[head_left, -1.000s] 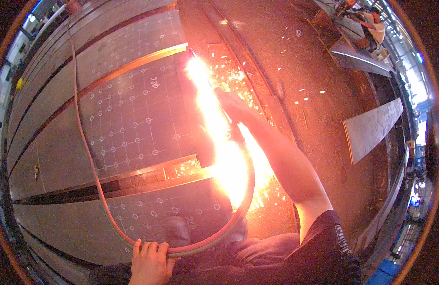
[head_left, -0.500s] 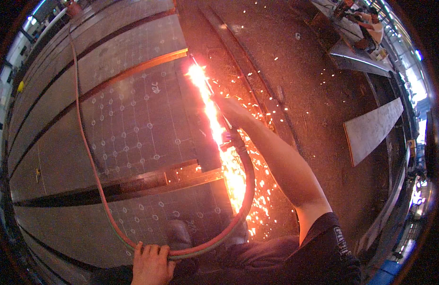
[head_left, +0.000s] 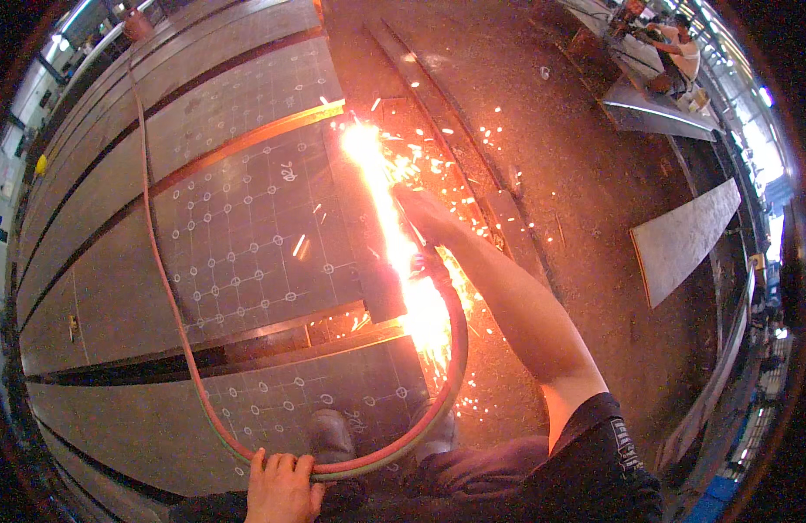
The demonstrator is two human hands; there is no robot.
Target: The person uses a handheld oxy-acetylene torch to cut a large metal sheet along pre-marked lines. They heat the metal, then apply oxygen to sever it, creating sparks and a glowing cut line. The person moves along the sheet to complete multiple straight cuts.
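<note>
My left hand (head_left: 282, 488) is closed around the red and green twin hose (head_left: 381, 457) at the bottom. From there the hose loops right and up to the rear of a cutting torch (head_left: 436, 272). My right hand (head_left: 425, 216) grips the torch along its tube, partly washed out by glare. A blinding flame (head_left: 363, 144) burns at the right edge of a dark steel plate (head_left: 220, 248), which bears chalk circles and lines. Bright glare hides the torch's tip and much of the cut edge.
Sparks (head_left: 472, 205) scatter right over the brown floor. More marked plates (head_left: 281, 392) lie alongside, with dark gaps between. My shoe (head_left: 331, 436) rests on the near plate. A loose tapered plate (head_left: 687, 244) lies right; a person (head_left: 677, 57) sits working far right. A red cylinder-like object (head_left: 137, 24) stands far left.
The flare at the far end has grown brighter and wider, and sparks now fly over the plate too. Both hands keep nearly the same places; the view has shifted slightly.
</note>
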